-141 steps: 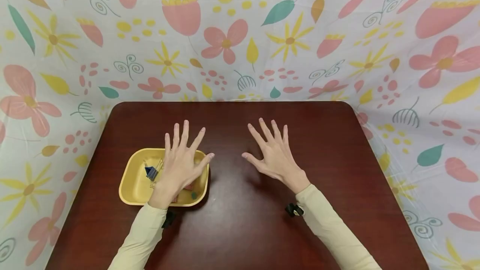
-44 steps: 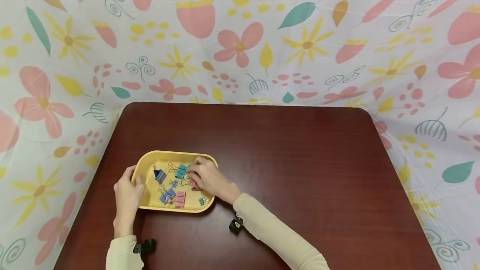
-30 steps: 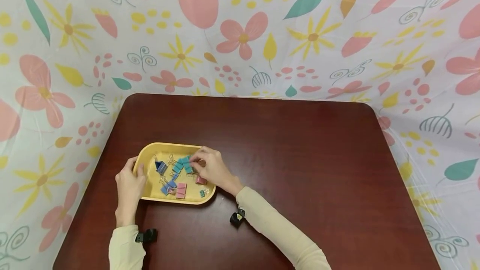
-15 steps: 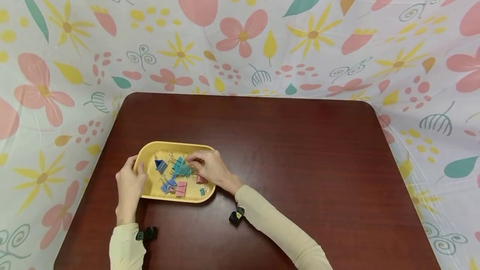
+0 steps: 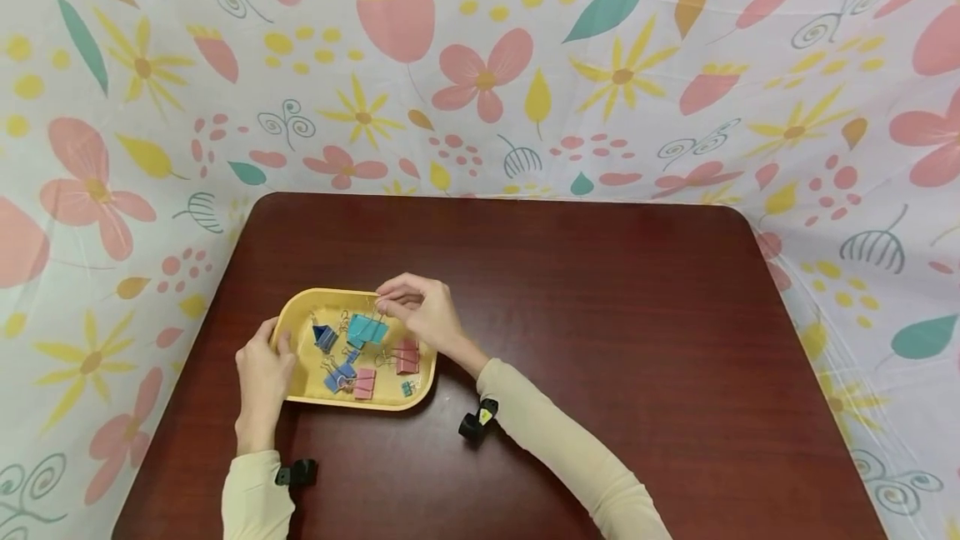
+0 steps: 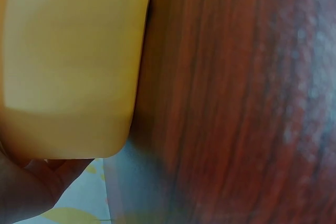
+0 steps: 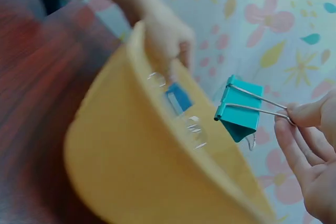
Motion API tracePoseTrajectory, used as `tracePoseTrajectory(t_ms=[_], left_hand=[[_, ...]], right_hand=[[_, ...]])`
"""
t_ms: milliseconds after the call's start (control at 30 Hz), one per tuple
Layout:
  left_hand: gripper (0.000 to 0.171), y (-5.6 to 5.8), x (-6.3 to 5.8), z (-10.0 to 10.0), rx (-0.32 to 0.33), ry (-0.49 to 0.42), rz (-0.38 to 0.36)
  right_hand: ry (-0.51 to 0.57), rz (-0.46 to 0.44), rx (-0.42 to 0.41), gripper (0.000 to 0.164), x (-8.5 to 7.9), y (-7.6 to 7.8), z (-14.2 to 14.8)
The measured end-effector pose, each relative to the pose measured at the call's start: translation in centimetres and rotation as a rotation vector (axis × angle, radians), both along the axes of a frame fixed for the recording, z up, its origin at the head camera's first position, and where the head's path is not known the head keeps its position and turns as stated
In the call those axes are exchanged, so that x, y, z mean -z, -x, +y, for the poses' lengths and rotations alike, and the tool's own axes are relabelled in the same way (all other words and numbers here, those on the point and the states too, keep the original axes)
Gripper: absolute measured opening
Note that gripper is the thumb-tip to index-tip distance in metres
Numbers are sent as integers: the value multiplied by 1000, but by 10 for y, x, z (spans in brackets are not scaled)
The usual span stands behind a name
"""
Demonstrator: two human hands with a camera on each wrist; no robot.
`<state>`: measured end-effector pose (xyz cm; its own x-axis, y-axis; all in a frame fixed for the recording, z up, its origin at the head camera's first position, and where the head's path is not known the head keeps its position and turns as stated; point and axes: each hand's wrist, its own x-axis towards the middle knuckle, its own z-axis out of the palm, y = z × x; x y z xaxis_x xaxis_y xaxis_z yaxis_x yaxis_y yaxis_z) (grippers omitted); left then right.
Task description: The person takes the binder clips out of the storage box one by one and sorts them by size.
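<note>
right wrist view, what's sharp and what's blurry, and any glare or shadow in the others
Right wrist: teal clip fairly crisp, left hand and blue clip in the yellow tray blurred; left wrist: bluish-white glare on the table toward the picture's right, dark shadow beside the tray; head: mostly clear, faint sheen on the table near the tray.

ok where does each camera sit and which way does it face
Head: worn on the head, facing forward and down at the yellow tray; left hand, right hand, sleeves show.
Left wrist: on that wrist, facing the tray's outside; part of the left hand shows.
Right wrist: on that wrist, facing a teal clip; both hands show.
Head and right wrist share that clip.
</note>
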<state>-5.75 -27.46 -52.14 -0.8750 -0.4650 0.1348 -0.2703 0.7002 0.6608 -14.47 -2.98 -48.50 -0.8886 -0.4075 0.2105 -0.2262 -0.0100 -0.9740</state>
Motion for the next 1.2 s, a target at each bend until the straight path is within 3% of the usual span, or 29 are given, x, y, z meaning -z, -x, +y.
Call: tracePoseTrajectory(t_ms=[233,533,900,1200], left_hand=[[30,1,1,-1,2,8,-4],[30,1,0,0,4,13,-7],[31,1,0,0,-2,7,-8],[31,1,1,-1,-7,-4,-2]], right_hand=[[-12,17,-33,9,-36,7,11],[-32,26,31,12,-28,33,24],[-36,69,93,13,-34,44,49],[-95,73,162,11,-20,56,73]])
